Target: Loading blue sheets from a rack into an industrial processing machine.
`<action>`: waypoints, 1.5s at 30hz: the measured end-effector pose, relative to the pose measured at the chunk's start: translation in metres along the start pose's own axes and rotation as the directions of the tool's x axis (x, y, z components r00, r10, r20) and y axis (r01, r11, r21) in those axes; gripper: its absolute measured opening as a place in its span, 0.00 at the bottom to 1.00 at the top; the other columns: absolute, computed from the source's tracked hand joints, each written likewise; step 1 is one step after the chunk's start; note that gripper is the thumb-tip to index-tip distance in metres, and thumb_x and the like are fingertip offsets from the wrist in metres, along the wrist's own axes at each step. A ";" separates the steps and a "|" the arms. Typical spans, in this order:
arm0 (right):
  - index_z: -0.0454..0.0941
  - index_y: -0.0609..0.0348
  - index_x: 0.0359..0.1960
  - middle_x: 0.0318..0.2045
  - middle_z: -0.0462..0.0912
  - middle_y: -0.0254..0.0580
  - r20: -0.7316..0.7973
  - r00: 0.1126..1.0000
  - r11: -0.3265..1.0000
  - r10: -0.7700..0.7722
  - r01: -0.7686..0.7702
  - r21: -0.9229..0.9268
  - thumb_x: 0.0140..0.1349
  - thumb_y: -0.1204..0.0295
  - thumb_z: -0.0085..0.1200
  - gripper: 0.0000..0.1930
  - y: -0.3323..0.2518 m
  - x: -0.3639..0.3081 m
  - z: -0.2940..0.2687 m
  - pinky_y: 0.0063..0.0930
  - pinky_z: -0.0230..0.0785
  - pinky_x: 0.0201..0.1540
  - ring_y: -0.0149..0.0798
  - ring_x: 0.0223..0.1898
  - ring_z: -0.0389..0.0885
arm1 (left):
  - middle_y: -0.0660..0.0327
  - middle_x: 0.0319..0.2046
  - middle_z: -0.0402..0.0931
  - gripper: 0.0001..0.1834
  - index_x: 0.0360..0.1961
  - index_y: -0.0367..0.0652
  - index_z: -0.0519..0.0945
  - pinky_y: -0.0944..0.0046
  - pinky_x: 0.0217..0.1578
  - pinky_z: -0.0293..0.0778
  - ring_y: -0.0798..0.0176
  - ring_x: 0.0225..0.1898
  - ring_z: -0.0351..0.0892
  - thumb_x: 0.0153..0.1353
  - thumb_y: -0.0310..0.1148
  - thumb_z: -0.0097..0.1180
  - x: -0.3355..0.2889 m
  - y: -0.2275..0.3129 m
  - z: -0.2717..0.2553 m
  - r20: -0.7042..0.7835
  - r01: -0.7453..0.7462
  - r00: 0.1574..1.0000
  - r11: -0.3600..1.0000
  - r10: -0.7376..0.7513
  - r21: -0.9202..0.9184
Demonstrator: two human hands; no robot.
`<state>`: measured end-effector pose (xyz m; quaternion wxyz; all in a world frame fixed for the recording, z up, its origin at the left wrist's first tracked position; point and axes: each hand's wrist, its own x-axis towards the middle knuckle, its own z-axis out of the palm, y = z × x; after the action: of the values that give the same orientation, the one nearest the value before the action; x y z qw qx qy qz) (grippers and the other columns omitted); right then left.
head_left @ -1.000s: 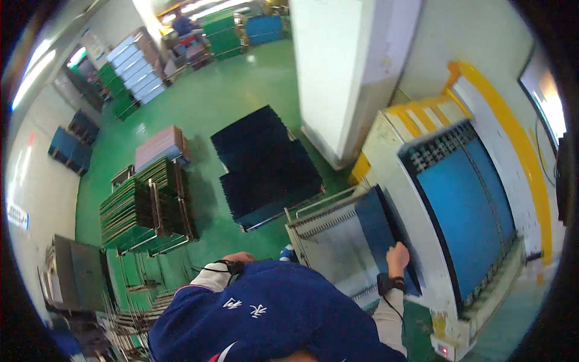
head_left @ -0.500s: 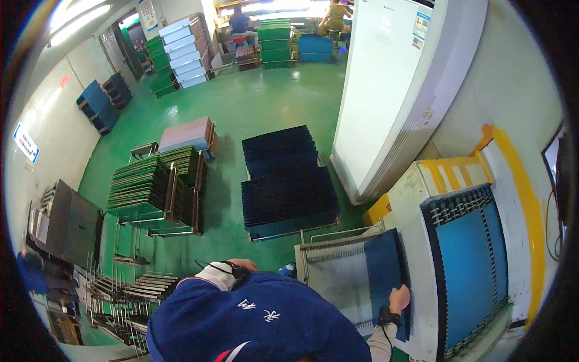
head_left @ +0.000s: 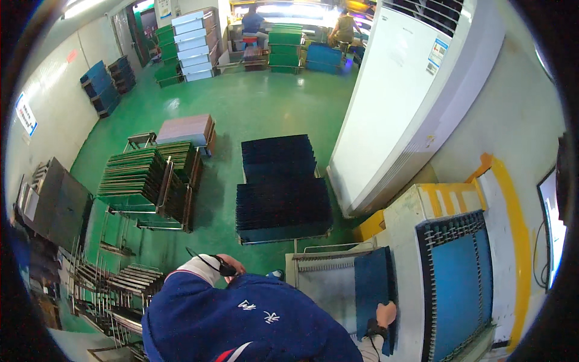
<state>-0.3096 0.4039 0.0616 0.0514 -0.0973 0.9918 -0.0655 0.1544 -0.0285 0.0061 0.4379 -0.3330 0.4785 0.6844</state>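
My right hand (head_left: 386, 312) is closed at the right edge of a dark blue panel (head_left: 371, 280). That panel stands at the right end of a pale rack (head_left: 325, 286) with toothed metal rails; any panels behind it are hard to separate. My left hand (head_left: 234, 265) is near the front of my blue jacket, its fingers partly hidden, and I cannot see anything in it. Right of the rack, a lighter blue panel (head_left: 455, 289) lies on a machine's conveyor (head_left: 427, 259) with rows of small rollers.
Racks of dark blue panels (head_left: 283, 208) and green panels (head_left: 132, 175) stand on the green floor. A tall white cabinet unit (head_left: 404, 90) rises ahead on the right. Metal racks (head_left: 114, 289) are at lower left. Two people sit at a bright bench at the back.
The view has tipped upward and turned slightly right. My right hand stays at the panel's edge. My left hand has drawn in closer to my jacket.
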 end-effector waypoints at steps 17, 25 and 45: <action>0.78 0.64 0.39 0.41 0.79 0.54 0.059 0.995 0.997 0.082 -0.082 0.003 0.43 0.69 0.59 0.19 -0.022 -0.009 -0.020 0.44 0.69 0.48 0.54 0.46 0.76 | 0.48 0.56 0.65 0.49 0.58 0.43 0.61 0.50 0.46 0.73 0.52 0.55 0.68 0.34 0.39 0.76 0.004 -0.012 -0.018 0.225 -0.275 0.960 0.712 0.167 0.646; 0.76 0.65 0.45 0.45 0.78 0.55 0.015 0.995 0.995 0.095 -0.095 -0.004 0.44 0.68 0.60 0.24 -0.013 -0.006 -0.005 0.42 0.68 0.50 0.54 0.49 0.75 | 0.44 0.63 0.54 0.61 0.65 0.36 0.48 0.53 0.60 0.58 0.46 0.64 0.55 0.34 0.47 0.73 -0.035 0.009 0.005 0.365 -0.558 0.813 0.430 0.453 0.709; 0.79 0.65 0.40 0.41 0.80 0.56 -0.028 0.994 0.994 0.103 -0.102 0.040 0.42 0.69 0.61 0.20 -0.015 -0.010 -0.002 0.44 0.69 0.47 0.55 0.45 0.77 | 0.42 0.65 0.47 0.60 0.67 0.41 0.38 0.52 0.62 0.53 0.42 0.65 0.51 0.42 0.56 0.60 -0.118 0.079 0.077 0.320 -0.471 0.648 0.033 0.691 0.881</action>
<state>-0.2973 0.3917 0.0666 0.0419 -0.0443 0.9947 -0.0833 0.1256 -0.0012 0.1632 0.1732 0.1379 0.9046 0.3642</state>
